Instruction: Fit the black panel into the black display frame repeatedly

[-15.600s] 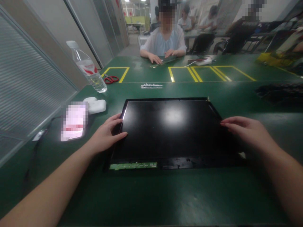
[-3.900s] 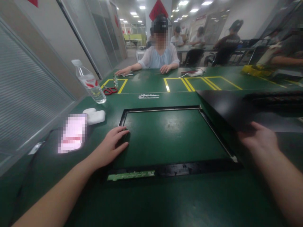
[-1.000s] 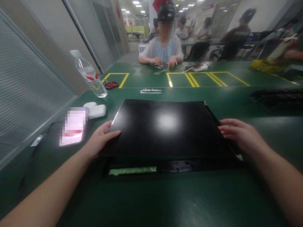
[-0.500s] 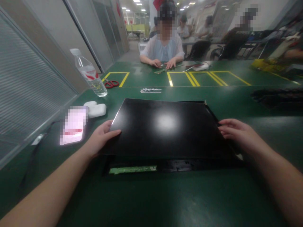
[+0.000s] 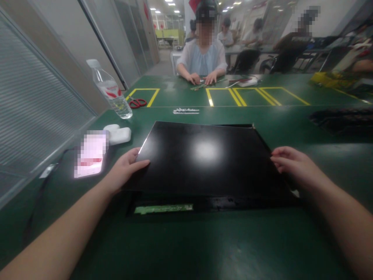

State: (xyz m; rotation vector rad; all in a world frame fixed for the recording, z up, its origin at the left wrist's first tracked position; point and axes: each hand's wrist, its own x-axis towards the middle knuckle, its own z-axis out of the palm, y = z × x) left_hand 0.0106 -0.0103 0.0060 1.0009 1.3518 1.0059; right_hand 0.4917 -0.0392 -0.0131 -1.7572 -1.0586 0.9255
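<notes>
A glossy black panel lies slightly turned over a black frame on the green table. My left hand grips the panel's left edge, thumb on top and fingers beneath. At the right edge, my right hand pinches the panel's side, its fingertips partly hidden by the rim. A green circuit strip shows along the frame's near side, below the panel. The frame's far right corner sticks out past the panel.
On the left are a water bottle, red scissors, a white case and a lit phone. White strips lie beyond the panel. Across the table a person handles small parts. Dark items are at right.
The panel has shifted very slightly to the right over the frame, both hands still on it. The person opposite has moved a little.
</notes>
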